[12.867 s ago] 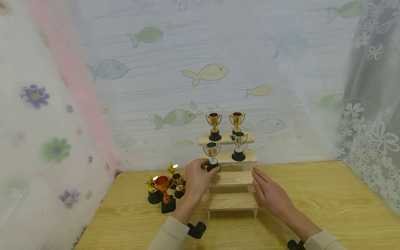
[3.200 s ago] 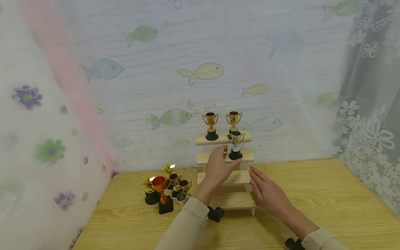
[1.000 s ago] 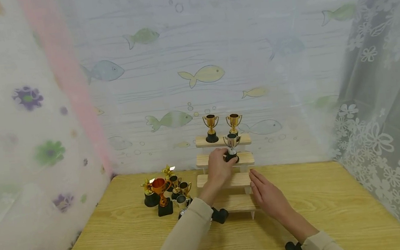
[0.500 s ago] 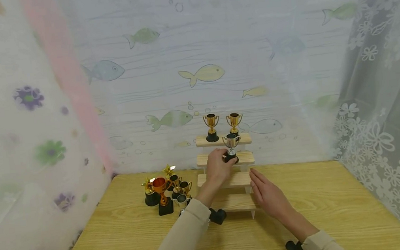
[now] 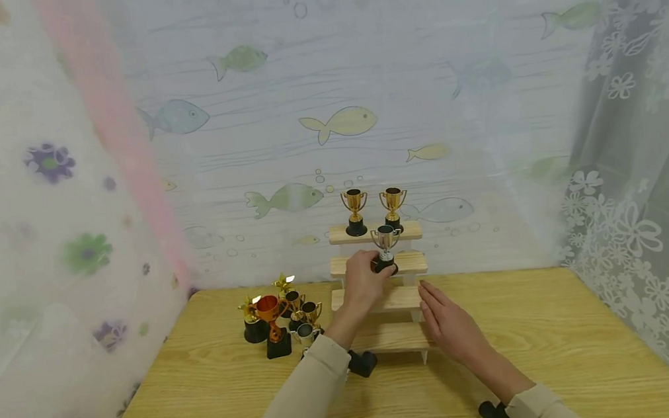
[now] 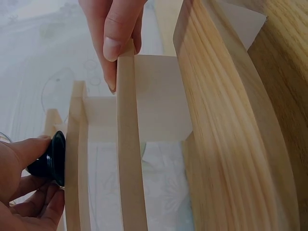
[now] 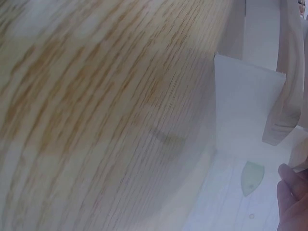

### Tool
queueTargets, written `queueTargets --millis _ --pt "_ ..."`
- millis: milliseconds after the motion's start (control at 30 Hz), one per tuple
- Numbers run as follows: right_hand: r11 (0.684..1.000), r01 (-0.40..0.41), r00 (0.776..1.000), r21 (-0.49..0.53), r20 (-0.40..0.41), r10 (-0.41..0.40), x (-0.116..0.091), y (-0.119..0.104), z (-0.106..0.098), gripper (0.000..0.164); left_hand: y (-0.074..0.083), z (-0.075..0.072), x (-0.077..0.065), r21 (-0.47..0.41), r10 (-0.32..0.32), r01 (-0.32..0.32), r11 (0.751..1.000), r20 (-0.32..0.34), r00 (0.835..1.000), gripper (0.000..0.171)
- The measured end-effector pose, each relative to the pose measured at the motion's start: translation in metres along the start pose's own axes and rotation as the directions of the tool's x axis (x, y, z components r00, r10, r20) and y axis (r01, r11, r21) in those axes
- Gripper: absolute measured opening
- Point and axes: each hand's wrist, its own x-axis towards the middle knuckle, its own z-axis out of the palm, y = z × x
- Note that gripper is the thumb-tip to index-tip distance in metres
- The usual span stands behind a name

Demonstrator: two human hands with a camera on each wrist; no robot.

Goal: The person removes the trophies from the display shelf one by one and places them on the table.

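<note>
My left hand (image 5: 363, 285) pinches the black base of a small silver trophy cup (image 5: 385, 236), upright at the second shelf from the top of a wooden step stand (image 5: 372, 298). Seen from the left wrist, thumb and fingers close round the dark base (image 6: 58, 156), its flat underside right at the shelf board (image 6: 73, 168). My right hand (image 5: 455, 331) has straight fingers against the right end of the third shelf, and its fingertips (image 7: 286, 175) show at the edge of the right wrist view. Two gold trophy cups (image 5: 354, 202) stand on the top shelf.
On the table (image 5: 530, 324), left of the stand, a group of trophies stands close together: an orange-red cup (image 5: 269, 307), gold star trophies (image 5: 254, 329), small gold cups and a silver cup (image 5: 305, 333) partly behind my left sleeve. A printed curtain (image 5: 420, 95) hangs behind.
Since the oldest frame, one silver cup has left the second shelf; one now stands among the table trophies. My left hand has taken hold of the other, which has shifted slightly left. Right hand stays.
</note>
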Motion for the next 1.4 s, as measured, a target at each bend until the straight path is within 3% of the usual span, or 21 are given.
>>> queueTargets --millis 500,1400 --pt "1.000 -0.012 1.000 0.010 0.001 0.012 0.001 -0.001 0.001 0.045 0.000 -0.007 -0.007 -0.008 0.011 -0.010 1.000 0.003 1.000 0.021" --pt "1.000 -0.021 1.000 -0.002 0.009 0.021 0.000 -0.002 0.000 0.046 -0.004 -0.018 -0.018 -0.028 0.052 -0.052 0.998 0.007 0.999 0.018"
